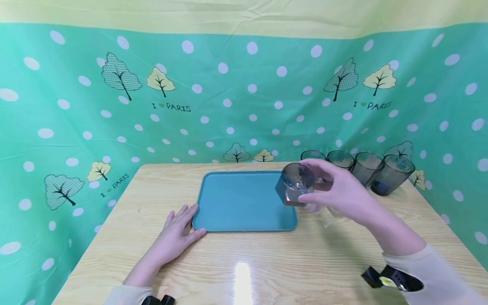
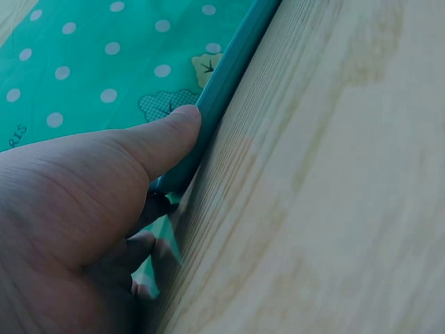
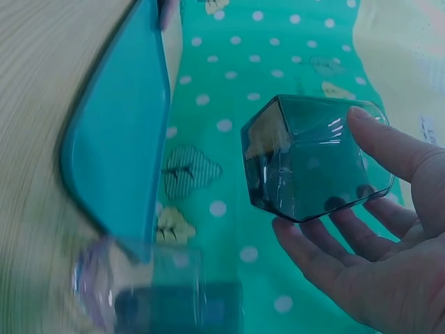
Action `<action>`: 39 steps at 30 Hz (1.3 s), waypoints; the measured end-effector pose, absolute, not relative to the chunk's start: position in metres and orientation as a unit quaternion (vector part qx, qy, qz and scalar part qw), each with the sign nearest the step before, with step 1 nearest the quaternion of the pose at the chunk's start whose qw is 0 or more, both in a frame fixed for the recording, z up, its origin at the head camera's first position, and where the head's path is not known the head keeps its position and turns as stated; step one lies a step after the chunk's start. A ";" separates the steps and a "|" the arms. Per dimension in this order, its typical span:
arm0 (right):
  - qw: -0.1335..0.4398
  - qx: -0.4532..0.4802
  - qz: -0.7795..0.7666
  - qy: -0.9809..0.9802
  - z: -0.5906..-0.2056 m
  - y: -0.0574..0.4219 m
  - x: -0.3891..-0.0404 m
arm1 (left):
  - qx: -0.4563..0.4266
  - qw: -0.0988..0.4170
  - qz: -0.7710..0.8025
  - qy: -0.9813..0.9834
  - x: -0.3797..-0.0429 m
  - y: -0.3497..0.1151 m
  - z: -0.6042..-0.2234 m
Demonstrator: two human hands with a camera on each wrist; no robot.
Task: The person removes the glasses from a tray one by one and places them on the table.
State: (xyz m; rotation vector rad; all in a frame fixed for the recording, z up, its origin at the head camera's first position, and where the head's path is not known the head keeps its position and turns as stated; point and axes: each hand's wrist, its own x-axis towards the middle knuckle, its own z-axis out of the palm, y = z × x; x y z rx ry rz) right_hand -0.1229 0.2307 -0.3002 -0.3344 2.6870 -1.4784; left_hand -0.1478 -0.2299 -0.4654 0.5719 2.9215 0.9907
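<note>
My right hand (image 1: 341,190) grips a smoky grey drinking glass (image 1: 293,188) above the right edge of the blue tray (image 1: 244,201). In the right wrist view, thumb and fingers go round the sides of this glass (image 3: 313,156), whose angular base is turned toward the tray (image 3: 125,139). My left hand (image 1: 173,235) lies at the tray's near left corner, fingers along the left side and thumb at the front rim. The left wrist view shows that thumb (image 2: 167,139) touching the tray rim (image 2: 226,76).
Several dark grey glasses (image 1: 392,176) stand in a row at the table's back right. A clear glass (image 3: 167,278) stands beside the tray, partly hidden behind my right hand in the head view. A green dotted cloth (image 1: 228,97) hangs behind the wooden table (image 1: 267,262).
</note>
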 end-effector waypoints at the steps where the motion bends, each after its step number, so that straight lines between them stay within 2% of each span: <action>1: 0.027 -0.107 -0.477 0.872 -0.299 0.237 -0.121 | 0.183 0.003 0.316 0.931 -0.148 -0.230 -0.465; 17: 0.015 -0.017 -0.451 0.892 -0.299 0.323 -0.098 | 0.185 0.003 0.320 0.929 -0.147 -0.232 -0.465; 25: -0.033 -0.013 -0.435 0.900 -0.312 0.361 -0.096 | 0.186 0.008 0.327 0.926 -0.146 -0.231 -0.464; 39: -0.028 0.028 -0.407 0.913 -0.329 0.414 -0.097 | 0.186 0.002 0.328 0.926 -0.145 -0.230 -0.462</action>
